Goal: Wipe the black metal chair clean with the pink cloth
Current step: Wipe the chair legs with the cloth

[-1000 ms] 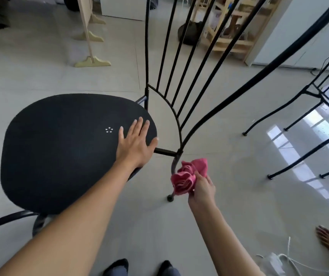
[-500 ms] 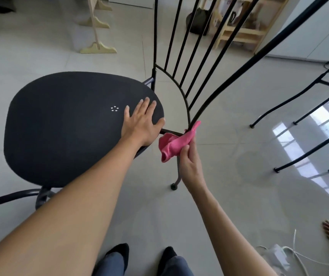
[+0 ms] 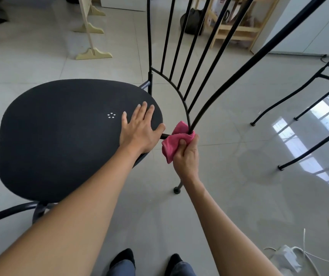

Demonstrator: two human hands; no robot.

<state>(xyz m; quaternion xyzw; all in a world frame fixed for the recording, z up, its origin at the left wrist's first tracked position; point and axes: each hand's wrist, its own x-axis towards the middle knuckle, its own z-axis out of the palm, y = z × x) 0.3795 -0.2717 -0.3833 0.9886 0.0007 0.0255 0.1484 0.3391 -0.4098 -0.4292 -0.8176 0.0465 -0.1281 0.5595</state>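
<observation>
Chair (image 3: 60, 136) frame wiping is proceeding: right hand (image 3: 185, 156) is clamping cloth (image 3: 176, 139) around backrest base; left hand (image 3: 139, 132), flat and open, is bracing seat. Next: stroking upward.

Bright daylight; window glare on glossy floor (image 3: 299, 136) at right; wide-angle edge distortion.

The floor (image 3: 40, 56) is pale glossy tile with thin grout lines. At the right it mirrors a bright window (image 3: 299, 136) (the panes show as white patches). Far back stands a light wooden shelf (image 3: 237, 26) with a dark bag (image 3: 191, 21) on the floor beside it. At the upper left is a pale wooden stand (image 3: 92, 36) on scalloped feet. A white wall (image 3: 309, 26) closes the upper right. Near the lower right edge lie a white adapter (image 3: 287, 259) and cable (image 3: 307, 250).
</observation>
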